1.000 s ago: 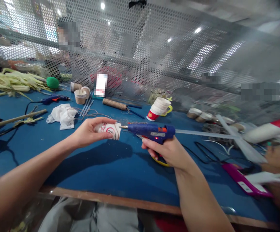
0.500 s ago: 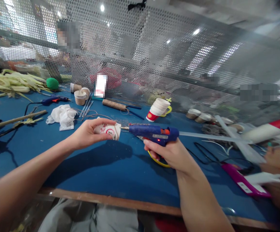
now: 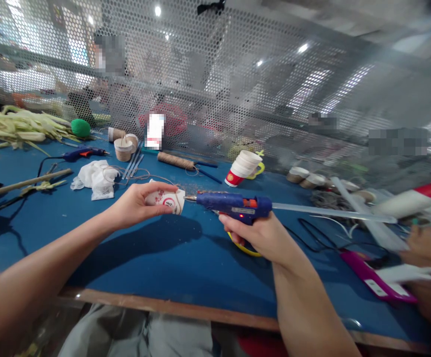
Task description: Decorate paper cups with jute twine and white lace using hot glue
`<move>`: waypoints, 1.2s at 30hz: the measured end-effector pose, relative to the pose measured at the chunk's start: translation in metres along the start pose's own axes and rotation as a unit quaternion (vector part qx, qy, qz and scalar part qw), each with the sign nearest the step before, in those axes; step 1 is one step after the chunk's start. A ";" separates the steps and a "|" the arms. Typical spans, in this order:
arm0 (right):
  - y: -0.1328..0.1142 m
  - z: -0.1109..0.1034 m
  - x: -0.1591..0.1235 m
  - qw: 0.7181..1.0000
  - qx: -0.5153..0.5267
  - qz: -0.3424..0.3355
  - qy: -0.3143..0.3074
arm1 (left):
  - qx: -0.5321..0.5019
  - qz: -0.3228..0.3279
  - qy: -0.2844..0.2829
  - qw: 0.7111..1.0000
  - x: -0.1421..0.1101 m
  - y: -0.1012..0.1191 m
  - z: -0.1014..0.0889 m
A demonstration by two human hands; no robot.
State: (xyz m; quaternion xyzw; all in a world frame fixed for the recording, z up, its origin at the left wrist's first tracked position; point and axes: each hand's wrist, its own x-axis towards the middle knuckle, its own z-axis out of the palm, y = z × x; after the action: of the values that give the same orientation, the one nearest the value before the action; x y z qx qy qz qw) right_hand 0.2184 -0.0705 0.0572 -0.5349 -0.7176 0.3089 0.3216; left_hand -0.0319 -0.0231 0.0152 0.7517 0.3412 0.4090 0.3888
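Observation:
My left hand (image 3: pixel 135 204) grips a small white paper cup (image 3: pixel 167 200) with red print, held on its side above the blue table (image 3: pixel 156 258). My right hand (image 3: pixel 260 237) is wrapped round the handle of a blue hot glue gun (image 3: pixel 234 204) with a clear glue stick (image 3: pixel 330 211) sticking out of its back. The gun's metal nozzle points left and sits right at the cup's right end. A red light glows on the gun's body.
A stack of paper cups (image 3: pixel 242 167), a twine spool (image 3: pixel 175 160), white cloth (image 3: pixel 95 177), a second glue gun (image 3: pixel 80 153), a stick (image 3: pixel 22 184) and pale husks (image 3: pixel 18 126) lie behind. Another person's hand (image 3: pixel 425 245) and a magenta object (image 3: pixel 375 277) are at right. Perforated mesh screen (image 3: pixel 215 74) backs the table.
The glue gun drew back slightly to the right, then returned left toward the cup. My left hand and the cup stayed almost still.

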 end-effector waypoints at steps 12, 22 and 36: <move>0.003 0.000 0.004 1.000 0.004 0.007 0.006 | 0.011 -0.003 -0.005 1.000 -0.001 0.003 0.000; 0.002 0.003 0.002 1.000 0.021 0.001 -0.012 | -0.022 -0.001 0.002 1.000 0.000 0.001 0.000; 0.008 0.003 0.006 0.998 0.058 0.006 0.006 | -0.019 0.018 0.012 1.000 -0.002 0.004 0.002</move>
State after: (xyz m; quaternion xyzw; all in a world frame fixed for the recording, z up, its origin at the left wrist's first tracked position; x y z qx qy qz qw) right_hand 0.2190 -0.0636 0.0498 -0.5215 -0.6931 0.3492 0.3545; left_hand -0.0304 -0.0267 0.0175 0.7454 0.3238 0.4313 0.3918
